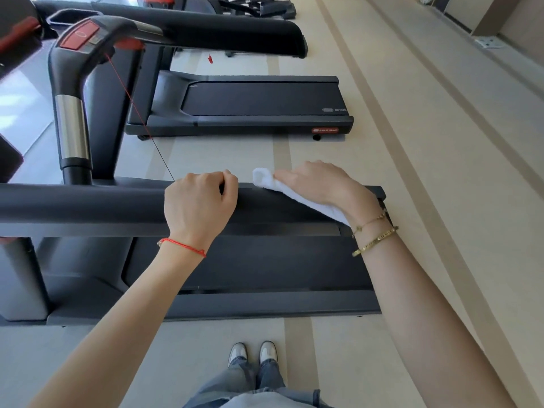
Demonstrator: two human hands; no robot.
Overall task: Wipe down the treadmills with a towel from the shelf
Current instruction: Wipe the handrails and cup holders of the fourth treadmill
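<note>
I stand beside a black treadmill whose long padded side handrail (88,203) runs across the view. My left hand (200,201) is curled over the top of that rail, gripping it. Just to its right, my right hand (321,184) presses a folded white towel (297,195) flat onto the rail near its end. The towel's rolled edge sticks out past my fingertips. The treadmill's belt (265,260) lies below the rail, between my forearms.
A second treadmill (259,98) stands beyond, with its own black handrail (206,28) above it. A console post with a red stop button (81,35) and a red safety cord rises at the left. Beige floor stretches to the right. My shoes (253,353) are near the deck's edge.
</note>
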